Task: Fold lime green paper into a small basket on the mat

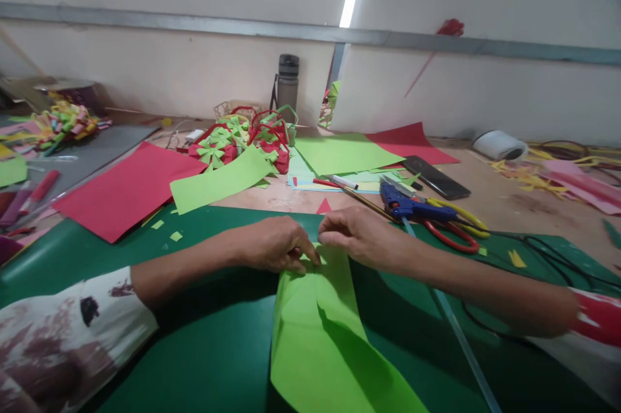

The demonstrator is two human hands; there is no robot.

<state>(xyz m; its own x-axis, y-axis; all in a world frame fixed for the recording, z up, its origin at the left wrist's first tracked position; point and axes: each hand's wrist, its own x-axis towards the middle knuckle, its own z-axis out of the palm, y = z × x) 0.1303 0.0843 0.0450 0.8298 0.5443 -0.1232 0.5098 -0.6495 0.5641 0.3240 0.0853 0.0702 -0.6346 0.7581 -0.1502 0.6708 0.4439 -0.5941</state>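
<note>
Green paper (334, 361), likely light and easily creased, is best held at its far edge, where left hand (277, 245) and right hand (363, 236) are half-curled, grip unclear.

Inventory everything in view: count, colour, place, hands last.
creased paper: one, light green, front centre
mat: one, dark green, front
glue gun: one, blue, centre right
scissors: count unclear, red and yellow, centre right
phone: one, black, behind scissors
bottle: one, grey, back centre
baskets: several, red, green, before bottle
loose sheets: several, red, green, around baskets
markers: several, mixed colours, mostly left
paper strips: many, mixed colours, both sides
roll: one, white, back right
cable: count unclear, black, right
translucent stick: one, bluish, front right
scraps: several, green, yellow, on mat
left hand: one, bare, fingers on creased paper
right hand: one, bare, at creased paper
</note>
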